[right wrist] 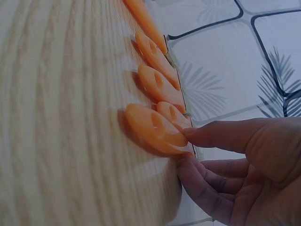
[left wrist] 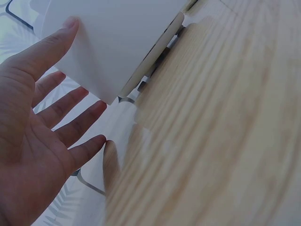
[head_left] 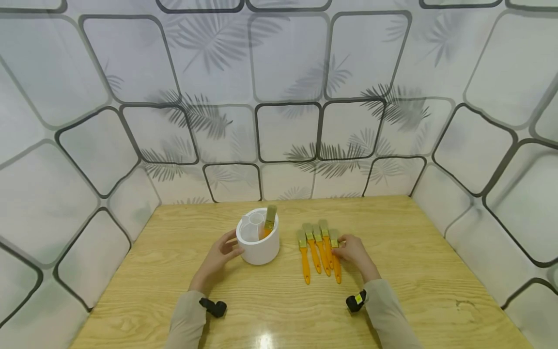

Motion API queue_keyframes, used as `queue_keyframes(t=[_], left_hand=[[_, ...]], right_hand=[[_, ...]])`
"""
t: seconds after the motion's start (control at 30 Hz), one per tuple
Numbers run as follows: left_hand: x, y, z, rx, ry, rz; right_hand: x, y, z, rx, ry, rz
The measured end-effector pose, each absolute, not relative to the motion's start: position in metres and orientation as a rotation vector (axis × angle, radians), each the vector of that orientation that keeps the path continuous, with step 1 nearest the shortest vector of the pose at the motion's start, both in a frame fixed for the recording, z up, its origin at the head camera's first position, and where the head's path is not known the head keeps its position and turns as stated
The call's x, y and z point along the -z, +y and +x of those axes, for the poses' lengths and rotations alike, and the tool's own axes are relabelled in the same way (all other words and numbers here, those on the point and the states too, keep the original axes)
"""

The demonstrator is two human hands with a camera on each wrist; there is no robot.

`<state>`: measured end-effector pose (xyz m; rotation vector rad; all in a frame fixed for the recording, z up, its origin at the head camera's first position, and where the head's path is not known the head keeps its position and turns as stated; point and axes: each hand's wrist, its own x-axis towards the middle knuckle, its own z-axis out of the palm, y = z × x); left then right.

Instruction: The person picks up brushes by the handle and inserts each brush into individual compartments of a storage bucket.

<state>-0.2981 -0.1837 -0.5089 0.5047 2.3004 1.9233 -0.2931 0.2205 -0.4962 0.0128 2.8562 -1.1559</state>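
Observation:
My left hand is at the left side of a white round divided container on the table. In the left wrist view the thumb rests on the container's wall and the other fingers are extended, near its lower edge. One paintbrush stands in the container with its bristles up. To the right, several flat paintbrushes with orange handles lie side by side, bristles away from me. My right hand pinches the rightmost paintbrush between thumb and fingers; its handle is at the tabletop.
The wooden table reaches back to a patterned wall covering, which also encloses both sides. A black wrist camera is strapped over the left sleeve, and another over the right.

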Motion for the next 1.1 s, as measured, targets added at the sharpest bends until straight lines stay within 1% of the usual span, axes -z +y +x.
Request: queue_keyframes(t=[0.13,0.37,0.8,1.1], left_hand=[[0.497,-0.181,-0.29,-1.902,2.309,0.522],[0.52,-0.186,-0.304,-1.927,2.288,0.508],[0.521,-0.186,-0.303,-1.941,2.283,0.472],[0.522,-0.187,-0.304,-1.928,2.29,0.519]], right_hand=[[0.494,0.219,-0.293,1.086,2.905,-0.012],[0.489,0.215,-0.294,1.049,2.915,0.018],[0.488,0.21,-0.297,0.951,2.945,0.033],[0.488,0.21,-0.298,0.888,2.952,0.071]])
